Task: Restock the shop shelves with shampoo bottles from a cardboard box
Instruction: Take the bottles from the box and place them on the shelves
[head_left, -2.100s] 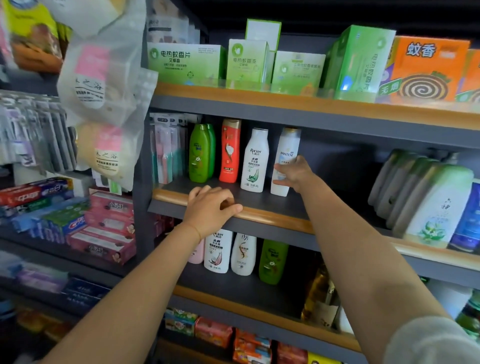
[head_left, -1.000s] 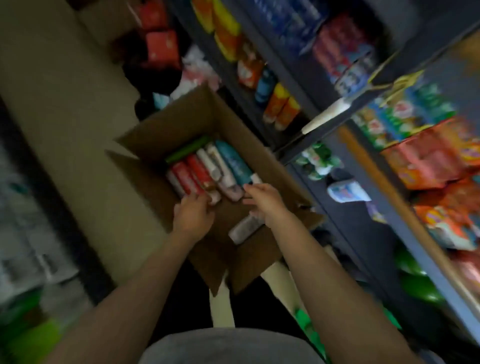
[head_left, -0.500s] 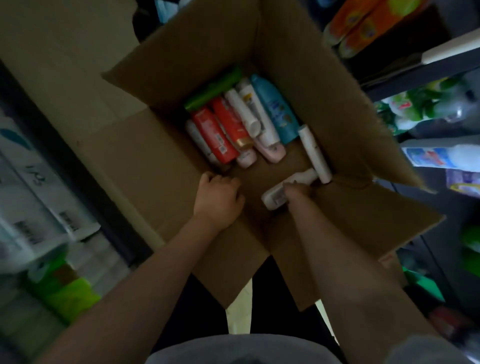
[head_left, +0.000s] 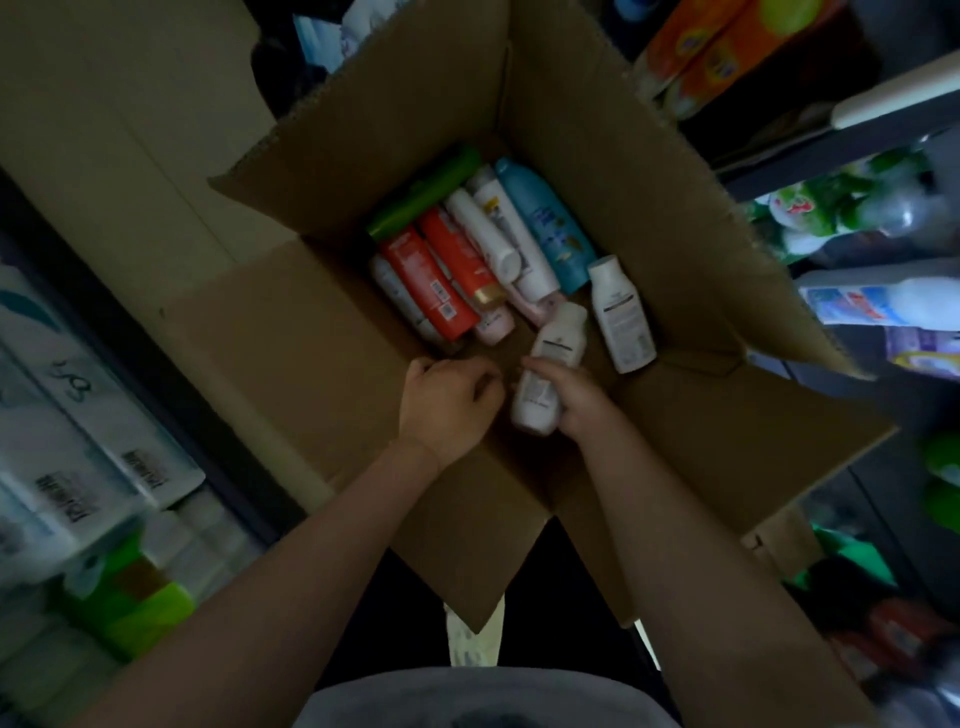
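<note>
Right grip: we see our right hand (head_left: 574, 400) wrapped around a white bottle (head_left: 545, 371), fingers curled over its lower half, its cap pointing away from us into the box.
Left grip: our left hand (head_left: 449, 402) sits just beside the right one with fingers curled inward; we cannot tell whether it holds anything.
Held bottle's place: low in the cardboard box (head_left: 597, 156), near its closest wall.
Nearest neighbour: a second white bottle (head_left: 621, 314) lies just right of the held one, label up.
Rest of the load: further in, bottles lie side by side: two red bottles (head_left: 441, 280), a green bottle (head_left: 423, 192), a blue bottle (head_left: 545, 223), and white and pink ones between them.
Box: flaps folded open on all sides.
Surroundings: shop shelves (head_left: 857, 171) with blurred goods stand to the right.
</note>
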